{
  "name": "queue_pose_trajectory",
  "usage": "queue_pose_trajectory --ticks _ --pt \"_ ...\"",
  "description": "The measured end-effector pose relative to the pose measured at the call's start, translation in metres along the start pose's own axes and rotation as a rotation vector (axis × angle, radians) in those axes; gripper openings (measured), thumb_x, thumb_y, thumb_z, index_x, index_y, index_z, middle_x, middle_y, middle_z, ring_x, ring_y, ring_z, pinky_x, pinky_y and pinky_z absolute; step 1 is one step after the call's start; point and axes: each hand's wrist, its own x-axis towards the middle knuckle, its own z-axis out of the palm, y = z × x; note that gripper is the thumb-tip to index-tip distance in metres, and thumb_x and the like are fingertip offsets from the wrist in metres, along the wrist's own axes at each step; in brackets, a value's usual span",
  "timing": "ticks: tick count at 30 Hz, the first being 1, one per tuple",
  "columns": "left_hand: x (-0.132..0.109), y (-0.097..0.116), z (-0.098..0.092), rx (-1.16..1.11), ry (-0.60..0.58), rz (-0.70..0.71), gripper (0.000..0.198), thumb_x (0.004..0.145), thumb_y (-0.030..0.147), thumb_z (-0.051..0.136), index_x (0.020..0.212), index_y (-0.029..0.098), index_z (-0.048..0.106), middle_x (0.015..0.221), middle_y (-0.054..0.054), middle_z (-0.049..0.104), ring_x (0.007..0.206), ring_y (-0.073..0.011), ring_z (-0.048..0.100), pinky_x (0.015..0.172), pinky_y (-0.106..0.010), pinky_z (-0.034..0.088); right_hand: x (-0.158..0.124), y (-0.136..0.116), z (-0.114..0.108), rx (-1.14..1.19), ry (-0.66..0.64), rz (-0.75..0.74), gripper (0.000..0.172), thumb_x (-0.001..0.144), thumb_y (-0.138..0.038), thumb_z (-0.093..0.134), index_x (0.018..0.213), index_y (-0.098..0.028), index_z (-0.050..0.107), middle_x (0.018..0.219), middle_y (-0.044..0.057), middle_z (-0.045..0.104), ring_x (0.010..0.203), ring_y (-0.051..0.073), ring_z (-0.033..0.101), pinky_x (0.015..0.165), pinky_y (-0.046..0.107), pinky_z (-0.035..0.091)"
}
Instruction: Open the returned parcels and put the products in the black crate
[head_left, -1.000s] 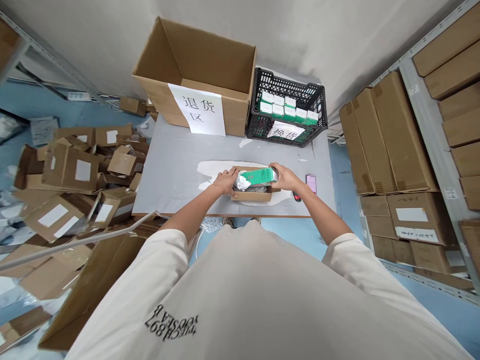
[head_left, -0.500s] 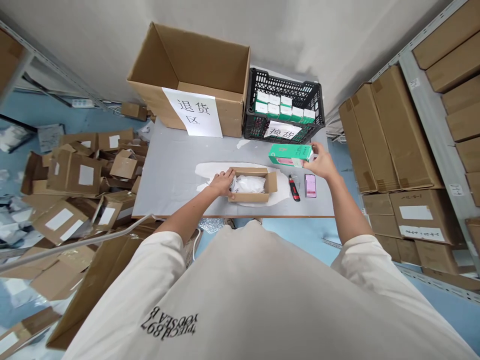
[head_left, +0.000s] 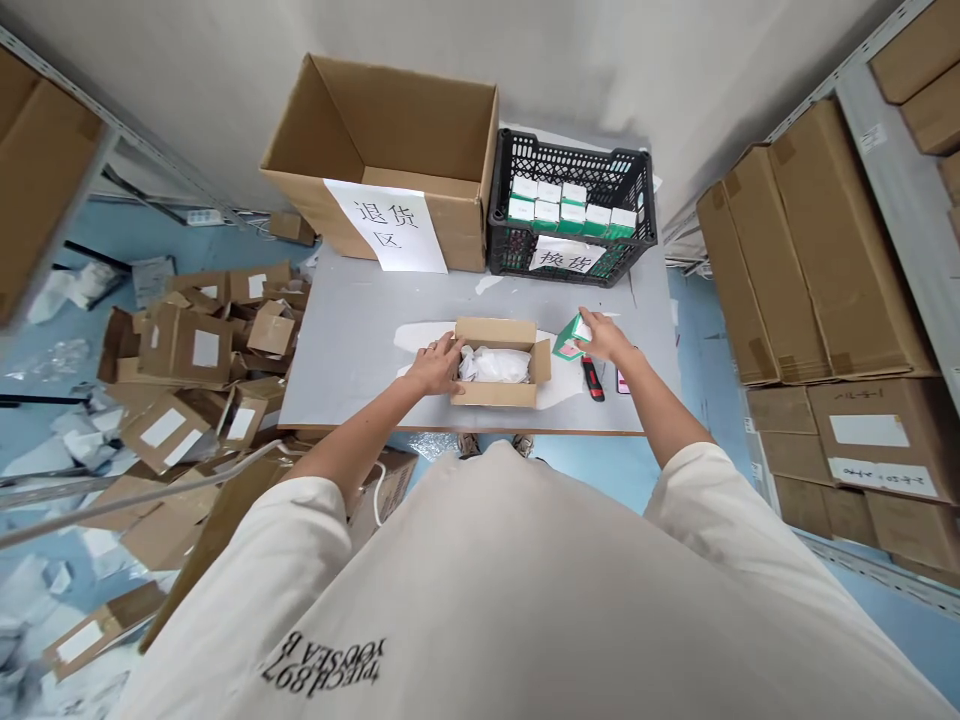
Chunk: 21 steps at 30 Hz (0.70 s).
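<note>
My left hand (head_left: 437, 366) grips the left end of a small open cardboard box (head_left: 493, 395), thumb and fingers at its wall. Crumpled white wrapping (head_left: 499, 366) fills that box, and its right flap is folded outward. My right hand (head_left: 604, 336) holds a green-and-white carton (head_left: 567, 340) by its white end, to the right of the cardboard box. The carton is tilted, with a green face toward the left. Just below it lies a red-and-black utility knife (head_left: 593, 380). A phone (head_left: 622, 383) is partly hidden by my right forearm.
At the back of the table (head_left: 352, 330) stands a large open carton (head_left: 457, 225) with a paper sign. Beside it a black plastic crate (head_left: 645, 215) holds several green-and-white cartons. Cardboard boxes (head_left: 184, 345) pile up on the left floor; shelving with boxes (head_left: 825, 250) stands right.
My right hand has moved left and slightly down with the green carton, turning it from lengthwise to end-on. My left hand stays on the cardboard box. The view has shifted slightly.
</note>
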Motion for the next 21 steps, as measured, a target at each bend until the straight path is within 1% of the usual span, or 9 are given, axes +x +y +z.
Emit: queue_pose_trajectory --ticks 3,6,8,9,12,14,17,19,21 --pt "-0.008 -0.006 -0.003 -0.040 0.044 -0.022 0.129 0.087 0.063 0.086 0.190 0.027 0.016 0.197 -0.021 0.010 0.174 -0.0538 0.031 0.137 -0.063 0.033 -0.007 0.001 0.002 0.021 0.046 -0.035 0.097 0.094 -0.043 0.078 0.181 -0.019 0.043 0.179 0.024 0.050 0.162 0.049 0.047 0.131 0.065 0.045" --pt "-0.014 -0.013 -0.004 -0.108 0.143 -0.113 0.110 0.099 0.059 0.072 0.189 0.020 0.020 0.195 -0.024 0.020 0.171 -0.0524 0.038 0.135 -0.063 0.037 -0.027 -0.010 0.010 0.053 0.236 -0.060 0.078 0.098 -0.043 0.072 0.171 -0.020 0.056 0.173 0.023 0.056 0.163 0.049 0.046 0.131 0.070 0.042" --pt "-0.018 -0.019 -0.004 -0.213 0.195 -0.194 0.102 0.104 0.055 0.064 0.187 0.015 0.021 0.188 -0.028 0.036 0.166 -0.0490 0.048 0.132 -0.059 0.043 -0.043 -0.020 0.021 0.134 0.352 -0.075 0.057 0.105 -0.039 0.060 0.157 -0.019 0.068 0.159 0.023 0.068 0.151 0.045 0.059 0.126 0.068 0.049" --pt "-0.020 -0.021 -0.003 -0.287 0.197 -0.225 0.101 0.104 0.054 0.063 0.186 0.013 0.021 0.181 -0.029 0.047 0.161 -0.0465 0.055 0.129 -0.056 0.047 -0.051 -0.026 0.028 0.200 0.354 -0.077 0.049 0.107 -0.038 0.055 0.148 -0.019 0.074 0.148 0.022 0.075 0.139 0.042 0.067 0.121 0.065 0.055" --pt "-0.026 -0.026 -0.001 -0.506 0.170 -0.238 0.102 0.104 0.053 0.062 0.184 0.009 0.018 0.161 -0.026 0.068 0.142 -0.0392 0.072 0.118 -0.048 0.057 -0.068 -0.044 0.053 0.388 0.218 -0.037 0.038 0.103 -0.035 0.056 0.126 -0.021 0.083 0.131 0.017 0.083 0.109 0.034 0.078 0.108 0.057 0.065" --pt "-0.031 -0.023 0.002 -0.591 0.201 -0.153 0.102 0.103 0.058 0.062 0.184 0.011 0.020 0.160 -0.024 0.069 0.137 -0.0366 0.074 0.114 -0.046 0.059 -0.074 -0.055 0.067 0.488 0.123 -0.002 0.039 0.100 -0.035 0.057 0.125 -0.022 0.084 0.130 0.015 0.084 0.107 0.032 0.079 0.107 0.056 0.066" --pt "-0.036 -0.013 0.007 -0.581 0.225 0.067 0.115 0.093 0.065 0.076 0.184 0.019 0.022 0.167 -0.021 0.064 0.147 -0.0383 0.069 0.118 -0.048 0.057 -0.076 -0.068 0.078 0.613 0.020 -0.031 0.049 0.098 -0.035 0.057 0.139 -0.027 0.083 0.147 0.013 0.079 0.124 0.032 0.078 0.117 0.057 0.063" --pt "-0.036 -0.003 0.012 -0.448 0.154 0.194 0.127 0.080 0.062 0.089 0.183 0.022 0.028 0.171 -0.021 0.062 0.159 -0.0441 0.058 0.130 -0.055 0.047 -0.076 -0.074 0.079 0.626 -0.059 -0.059 0.052 0.097 -0.036 0.058 0.141 -0.029 0.084 0.163 0.012 0.070 0.145 0.034 0.070 0.130 0.059 0.054" --pt "-0.031 0.004 0.017 -0.302 0.088 0.236 0.127 0.075 0.055 0.094 0.181 0.022 0.034 0.173 -0.023 0.059 0.169 -0.0486 0.046 0.139 -0.064 0.032 -0.075 -0.077 0.078 0.615 -0.148 -0.045 0.052 0.095 -0.037 0.061 0.140 -0.030 0.085 0.173 0.011 0.062 0.162 0.036 0.057 0.140 0.061 0.042"
